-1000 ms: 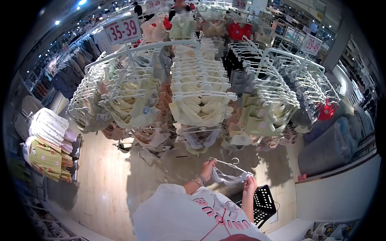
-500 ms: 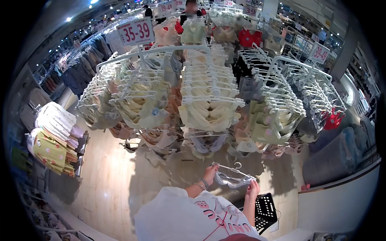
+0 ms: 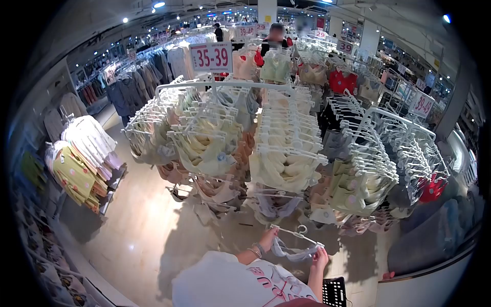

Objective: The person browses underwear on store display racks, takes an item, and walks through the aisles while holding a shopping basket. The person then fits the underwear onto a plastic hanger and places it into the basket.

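A pale grey bra (image 3: 294,254) hangs from a white hanger (image 3: 296,234) in front of my body. My left hand (image 3: 268,239), with a bracelet at the wrist, closes round the hanger's left end. At the other end my right hand (image 3: 320,257) pinches the hanger tip and the bra's strap. The hanger's hook points up and away from me. Just below my right forearm, part of a black perforated basket (image 3: 334,291) shows; how it is carried or stood cannot be seen.
Ahead stands a rack of bras (image 3: 284,169) on white hangers, under a 35-39 sign (image 3: 211,57). Printed tops (image 3: 76,171) hang at the left. A counter edge (image 3: 429,273) and large grey-blue bundles (image 3: 427,243) lie right. A person (image 3: 276,38) is behind the rack.
My view has tilted up and shifted, so the rack sits lower and further right in the picture. Both hands keep hold of the hanger, and the bra hangs slightly lower in view.
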`<state>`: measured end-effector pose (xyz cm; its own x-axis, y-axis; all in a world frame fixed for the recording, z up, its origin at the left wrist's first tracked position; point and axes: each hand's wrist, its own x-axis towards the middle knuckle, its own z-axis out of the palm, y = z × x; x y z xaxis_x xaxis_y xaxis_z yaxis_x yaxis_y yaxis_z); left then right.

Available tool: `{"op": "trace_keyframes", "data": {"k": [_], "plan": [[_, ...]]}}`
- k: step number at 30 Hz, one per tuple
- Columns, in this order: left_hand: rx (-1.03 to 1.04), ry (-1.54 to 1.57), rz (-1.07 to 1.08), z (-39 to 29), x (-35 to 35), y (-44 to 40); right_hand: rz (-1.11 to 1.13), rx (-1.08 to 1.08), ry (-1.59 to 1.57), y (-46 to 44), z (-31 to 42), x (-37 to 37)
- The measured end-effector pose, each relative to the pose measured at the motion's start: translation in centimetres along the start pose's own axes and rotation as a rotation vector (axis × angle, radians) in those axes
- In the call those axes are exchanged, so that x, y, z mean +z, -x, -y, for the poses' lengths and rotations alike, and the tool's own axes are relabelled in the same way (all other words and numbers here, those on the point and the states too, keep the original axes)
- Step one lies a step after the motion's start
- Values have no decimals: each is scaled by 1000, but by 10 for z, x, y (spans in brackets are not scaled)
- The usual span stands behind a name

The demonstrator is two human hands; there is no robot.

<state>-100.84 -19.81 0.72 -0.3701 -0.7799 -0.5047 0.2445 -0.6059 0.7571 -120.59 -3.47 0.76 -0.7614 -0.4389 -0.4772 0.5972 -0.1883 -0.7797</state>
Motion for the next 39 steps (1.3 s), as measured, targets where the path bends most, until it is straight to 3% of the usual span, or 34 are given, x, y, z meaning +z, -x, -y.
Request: {"op": "trace_keyframes", "data": {"k": [13,16,25,31,37,39], "plan": [[35,105,-182,-1,-31,1,201,81,105,-15,-6,30],[37,144,-162,-3,-44,13,307,93,82,-17,-13,33],[167,73,-143,6,-54,29,313,85,111,4,-18,36],[92,23,-162,-2,-28,59,148,-4,121,19,-12,16],[126,15,-60,18,-33,57,47,47,66,23,-11,-6],[55,21,-45,14,-28,63,24,49,34,25,-11,-13]]}}
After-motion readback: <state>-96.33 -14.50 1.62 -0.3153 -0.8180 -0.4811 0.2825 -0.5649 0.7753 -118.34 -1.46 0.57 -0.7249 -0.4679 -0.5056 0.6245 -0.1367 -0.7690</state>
